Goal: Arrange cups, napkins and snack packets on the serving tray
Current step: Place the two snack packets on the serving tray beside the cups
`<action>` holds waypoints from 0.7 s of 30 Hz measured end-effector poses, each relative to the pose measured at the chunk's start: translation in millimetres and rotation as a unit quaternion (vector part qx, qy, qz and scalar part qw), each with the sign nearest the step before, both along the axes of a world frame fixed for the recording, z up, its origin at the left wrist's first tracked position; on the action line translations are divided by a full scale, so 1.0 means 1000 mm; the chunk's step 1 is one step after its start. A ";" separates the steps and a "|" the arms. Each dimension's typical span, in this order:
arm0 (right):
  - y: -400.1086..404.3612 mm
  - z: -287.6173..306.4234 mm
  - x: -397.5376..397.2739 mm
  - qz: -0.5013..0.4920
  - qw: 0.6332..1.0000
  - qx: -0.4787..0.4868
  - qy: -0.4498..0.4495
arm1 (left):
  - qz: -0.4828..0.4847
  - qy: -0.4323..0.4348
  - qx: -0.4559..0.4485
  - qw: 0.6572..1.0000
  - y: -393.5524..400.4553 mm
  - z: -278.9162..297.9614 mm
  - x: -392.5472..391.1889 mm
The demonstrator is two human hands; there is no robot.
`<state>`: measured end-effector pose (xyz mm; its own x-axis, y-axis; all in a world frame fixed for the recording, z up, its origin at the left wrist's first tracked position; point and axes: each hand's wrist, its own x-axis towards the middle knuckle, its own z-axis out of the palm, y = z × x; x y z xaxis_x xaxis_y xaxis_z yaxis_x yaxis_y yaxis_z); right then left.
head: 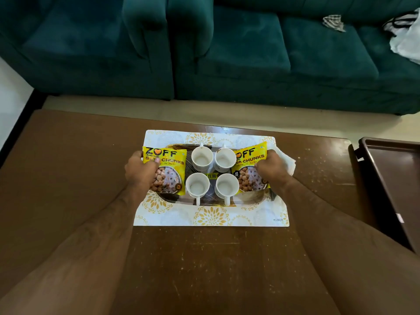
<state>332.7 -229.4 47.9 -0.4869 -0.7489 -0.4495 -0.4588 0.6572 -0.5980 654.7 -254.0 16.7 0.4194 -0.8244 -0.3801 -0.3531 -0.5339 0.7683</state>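
Left hand [138,169] and right hand [271,165], each grip closed on a light, crinkly snack packet [169,171] flanking four fragile cups [202,158], best pinched by edges.

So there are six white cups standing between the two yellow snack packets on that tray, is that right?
Not quite: the head view shows four white cups, not six, set two by two. The rest holds: they stand on the tray between the two yellow snack packets, the left packet under the left hand and the right packet under the right hand.
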 end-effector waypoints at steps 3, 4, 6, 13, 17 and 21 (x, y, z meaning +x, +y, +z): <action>0.002 -0.002 -0.001 0.000 1.000 -0.003 -0.010 | -0.026 -0.001 0.001 1.000 -0.001 -0.003 -0.010; 0.003 -0.002 -0.001 0.004 1.000 -0.001 -0.007 | -0.035 -0.005 -0.001 0.999 -0.002 -0.005 -0.012; 0.005 -0.003 0.001 0.017 1.000 -0.005 0.012 | -0.048 -0.011 -0.006 0.999 -0.002 -0.007 -0.015; 0.006 -0.010 0.011 0.070 0.992 -0.018 0.108 | -0.069 -0.085 -0.052 0.993 -0.002 -0.010 -0.022; 0.014 -0.014 0.019 0.112 0.979 -0.045 0.164 | -0.064 -0.103 -0.084 0.989 0.002 -0.008 -0.026; 0.019 -0.017 0.026 0.138 0.959 -0.070 0.237 | -0.101 -0.133 -0.108 0.980 0.008 -0.008 -0.028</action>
